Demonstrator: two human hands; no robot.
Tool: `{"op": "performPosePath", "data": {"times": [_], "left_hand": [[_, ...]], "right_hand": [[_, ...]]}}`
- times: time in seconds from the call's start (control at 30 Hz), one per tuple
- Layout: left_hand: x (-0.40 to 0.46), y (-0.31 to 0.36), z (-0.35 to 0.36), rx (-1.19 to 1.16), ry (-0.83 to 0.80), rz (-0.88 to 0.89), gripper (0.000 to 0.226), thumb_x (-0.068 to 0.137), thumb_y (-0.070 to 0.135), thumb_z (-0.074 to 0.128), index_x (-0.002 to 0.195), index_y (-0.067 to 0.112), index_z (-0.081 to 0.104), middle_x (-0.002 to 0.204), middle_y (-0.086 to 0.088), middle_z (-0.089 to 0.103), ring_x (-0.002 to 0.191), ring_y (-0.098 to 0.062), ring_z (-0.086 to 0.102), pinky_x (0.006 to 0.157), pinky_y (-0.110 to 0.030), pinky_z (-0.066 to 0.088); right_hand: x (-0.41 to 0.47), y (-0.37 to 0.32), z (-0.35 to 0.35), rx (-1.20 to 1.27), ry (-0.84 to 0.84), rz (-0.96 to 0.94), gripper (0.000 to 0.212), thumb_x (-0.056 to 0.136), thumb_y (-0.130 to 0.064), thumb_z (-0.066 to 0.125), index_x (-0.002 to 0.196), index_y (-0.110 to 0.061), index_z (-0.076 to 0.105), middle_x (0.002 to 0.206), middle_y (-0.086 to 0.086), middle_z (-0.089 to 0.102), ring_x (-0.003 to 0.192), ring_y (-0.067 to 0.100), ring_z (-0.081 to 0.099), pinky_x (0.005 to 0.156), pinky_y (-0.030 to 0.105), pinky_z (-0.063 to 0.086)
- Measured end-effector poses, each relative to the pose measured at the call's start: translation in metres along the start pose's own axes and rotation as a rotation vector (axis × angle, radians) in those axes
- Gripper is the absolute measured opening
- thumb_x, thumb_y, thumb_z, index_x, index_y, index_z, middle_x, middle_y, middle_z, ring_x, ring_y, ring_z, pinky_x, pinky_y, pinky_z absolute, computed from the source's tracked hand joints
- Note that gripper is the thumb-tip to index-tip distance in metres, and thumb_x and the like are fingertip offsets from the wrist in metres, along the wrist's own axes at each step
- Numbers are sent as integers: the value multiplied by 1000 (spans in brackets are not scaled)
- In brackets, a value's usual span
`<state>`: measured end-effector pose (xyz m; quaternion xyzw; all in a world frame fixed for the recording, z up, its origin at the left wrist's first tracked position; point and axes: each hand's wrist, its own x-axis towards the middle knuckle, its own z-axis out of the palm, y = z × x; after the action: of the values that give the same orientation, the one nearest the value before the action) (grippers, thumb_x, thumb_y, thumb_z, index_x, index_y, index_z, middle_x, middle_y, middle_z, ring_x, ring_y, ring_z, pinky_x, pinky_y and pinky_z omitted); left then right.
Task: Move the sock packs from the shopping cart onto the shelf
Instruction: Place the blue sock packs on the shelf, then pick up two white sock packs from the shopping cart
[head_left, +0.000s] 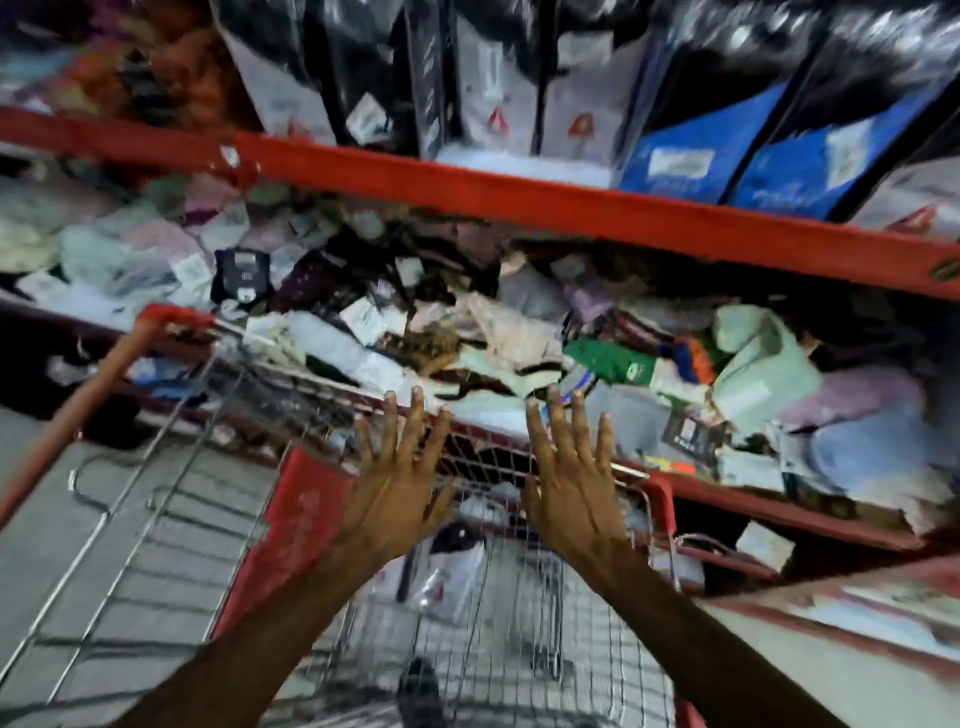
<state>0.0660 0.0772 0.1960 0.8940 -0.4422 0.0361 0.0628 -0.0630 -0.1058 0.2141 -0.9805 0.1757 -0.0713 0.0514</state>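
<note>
1. Above the cart (291, 525), both hands are held out with backs up and fingers spread apart; nothing is gripped by the left hand (400, 488) or by the right hand (571, 483).
2. The remaining packs (452, 571) are seen through the gap between the wrists, low in the wire basket, below and nearer the body than the fingertips. Their number cannot be told through the blur.
3. The shelf (779, 501) lies ahead of the fingertips and is already heaped with loose packs along its whole width.
4. The deciding relation is judged to be this: the packs lie under and behind the palms, not in front, so the next reach would have to go down and back into the basket rather than forward.
5. The clear pack appears to run lengthwise away from the body, roughly parallel to the forearms, though the blur leaves this uncertain.
6. It sits nearly midway between the wrists, perhaps slightly nearer the left; either hand is judged able to take it.
</note>
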Motion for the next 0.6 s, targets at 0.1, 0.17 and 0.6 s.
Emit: {"op": "performPosePath", "data": {"times": [0.1,0.17,0.6], "left_hand": [[-28,-19,41,-33,-140,-48,74,97,56,26,157,12,16,164,-23,8,149,-48,4,114,-71,15],[-42,-34,74,-58,-239,-75,77,94,45,43,157,13,13,163,-24,11,148,-50,11,111,-71,25],[-7,-109,237,18,-760,89,105,83,21,71,155,4,-4,164,-24,3,150,-46,8,121,-56,17]], "right_hand": [[-19,-14,46,29,-135,-20,79,85,-35,38,157,-12,15,166,17,7,152,39,3,119,63,12],[-28,-23,85,46,-222,-32,78,87,-33,45,156,-11,18,166,16,9,152,39,4,120,60,8],[15,-52,287,176,-802,188,95,85,-58,50,153,-1,17,158,24,25,143,45,28,115,54,30]]}}
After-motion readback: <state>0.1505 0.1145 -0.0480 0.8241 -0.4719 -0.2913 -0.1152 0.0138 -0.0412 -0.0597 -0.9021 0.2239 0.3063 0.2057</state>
